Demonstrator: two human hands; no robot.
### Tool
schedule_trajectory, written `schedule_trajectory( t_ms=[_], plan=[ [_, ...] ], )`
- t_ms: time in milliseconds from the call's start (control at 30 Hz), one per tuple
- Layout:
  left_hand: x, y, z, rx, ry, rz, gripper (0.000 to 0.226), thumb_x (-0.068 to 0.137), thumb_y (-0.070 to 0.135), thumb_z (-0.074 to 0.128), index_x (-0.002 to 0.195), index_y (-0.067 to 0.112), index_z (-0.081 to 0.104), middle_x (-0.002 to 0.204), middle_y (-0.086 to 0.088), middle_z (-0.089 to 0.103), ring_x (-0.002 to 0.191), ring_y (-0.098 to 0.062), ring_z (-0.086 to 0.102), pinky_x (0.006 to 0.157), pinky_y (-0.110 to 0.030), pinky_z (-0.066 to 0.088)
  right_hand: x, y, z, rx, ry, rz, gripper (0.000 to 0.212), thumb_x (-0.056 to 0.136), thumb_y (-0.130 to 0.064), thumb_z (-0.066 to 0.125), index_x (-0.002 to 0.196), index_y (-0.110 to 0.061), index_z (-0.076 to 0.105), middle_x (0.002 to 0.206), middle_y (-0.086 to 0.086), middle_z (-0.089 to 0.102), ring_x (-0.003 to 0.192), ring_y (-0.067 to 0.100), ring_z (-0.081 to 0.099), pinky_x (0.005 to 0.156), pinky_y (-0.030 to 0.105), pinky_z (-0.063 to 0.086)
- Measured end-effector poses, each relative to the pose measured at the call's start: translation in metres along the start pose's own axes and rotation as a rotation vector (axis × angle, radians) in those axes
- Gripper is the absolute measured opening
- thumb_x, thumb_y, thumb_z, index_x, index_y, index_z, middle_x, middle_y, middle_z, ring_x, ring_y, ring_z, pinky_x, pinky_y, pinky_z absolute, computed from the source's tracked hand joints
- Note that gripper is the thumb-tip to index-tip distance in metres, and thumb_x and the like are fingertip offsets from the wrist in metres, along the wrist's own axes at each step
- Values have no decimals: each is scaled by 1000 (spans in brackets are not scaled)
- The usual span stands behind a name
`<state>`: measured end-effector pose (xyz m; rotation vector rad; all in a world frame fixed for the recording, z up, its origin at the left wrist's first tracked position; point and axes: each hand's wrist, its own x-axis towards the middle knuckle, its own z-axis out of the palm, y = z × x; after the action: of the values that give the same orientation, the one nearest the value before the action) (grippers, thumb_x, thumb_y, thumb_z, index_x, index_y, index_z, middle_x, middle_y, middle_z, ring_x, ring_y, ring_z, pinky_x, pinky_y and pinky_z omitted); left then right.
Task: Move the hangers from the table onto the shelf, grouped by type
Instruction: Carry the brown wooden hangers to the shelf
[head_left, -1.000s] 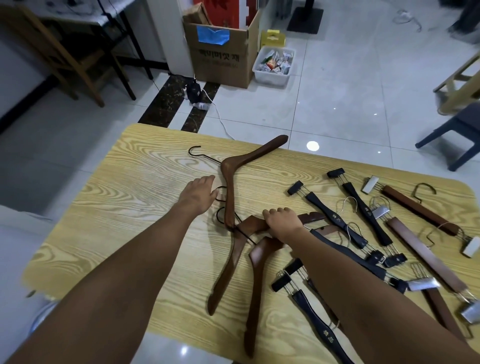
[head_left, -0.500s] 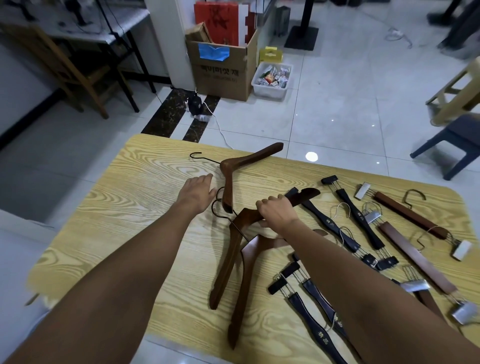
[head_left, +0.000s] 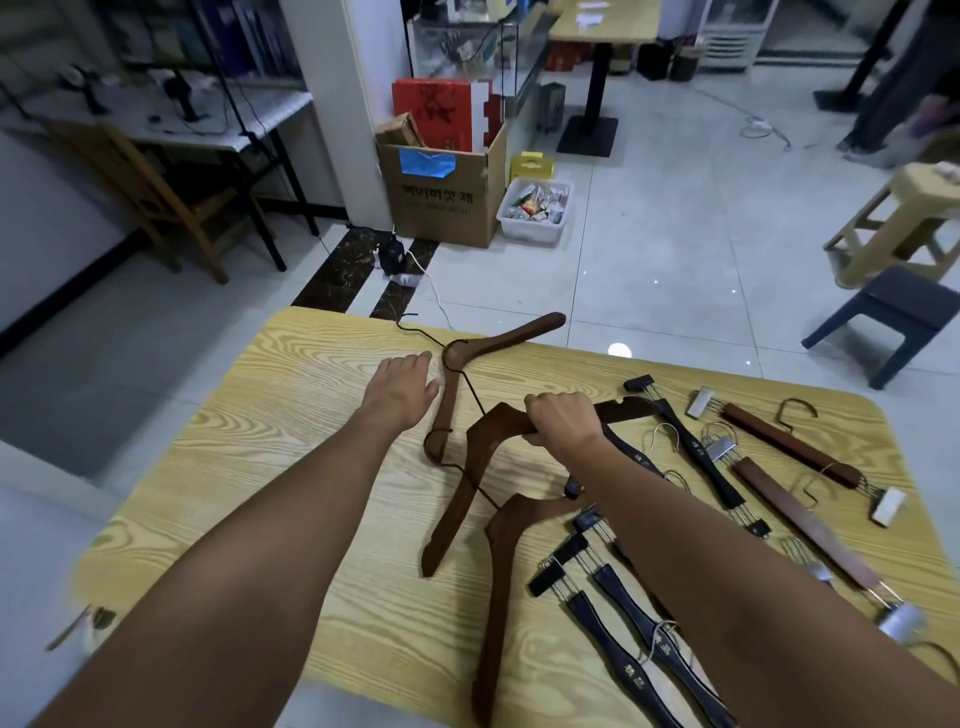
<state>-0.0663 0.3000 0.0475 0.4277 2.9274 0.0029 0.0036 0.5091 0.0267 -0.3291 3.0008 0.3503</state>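
Three brown wooden coat hangers lie on the yellow wood-grain table (head_left: 270, 415). My right hand (head_left: 563, 423) grips the upper arm of the middle coat hanger (head_left: 467, 483), raised a little at that end. The far coat hanger (head_left: 498, 345) lies just right of my left hand (head_left: 402, 389), whose straight fingers reach beside its neck. A third coat hanger (head_left: 498, 582) lies nearest me. Several black clip hangers (head_left: 623, 623) and brown wooden clip hangers (head_left: 789, 441) are spread on the right. No shelf is in view.
Beyond the table's far edge is tiled floor with a cardboard box (head_left: 441, 192), a white bin (head_left: 535, 210) and a cable. A wooden chair (head_left: 156, 192) stands far left; a beige stool (head_left: 904, 223) and a blue stool (head_left: 898, 317) stand far right.
My right hand has lifted the middle coat hanger's arm up and away from the nearest hanger. The left hand has slid forward next to the far hanger. The camera has tilted up.
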Motion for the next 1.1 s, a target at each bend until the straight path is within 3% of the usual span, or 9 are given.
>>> schedule_trajectory(
  t_ms=[300,1100],
  plan=[
    [-8,9,-7,19,38,9,51,101,34,32,146,9,26,145,-9,41,135,-24,36,113,-35,21,-24,13,-1,108,53,206,32,97,-35,53,117,-10,50,106,3,65,92,24,67,61,31,36],
    [16,-19,32,3,-7,-10,49,101,32,32,145,9,27,145,-8,41,134,-24,37,112,-34,25,12,42,10,242,-17,424,30,96,-33,53,115,-10,48,103,5,67,92,28,67,61,30,37]
  ],
)
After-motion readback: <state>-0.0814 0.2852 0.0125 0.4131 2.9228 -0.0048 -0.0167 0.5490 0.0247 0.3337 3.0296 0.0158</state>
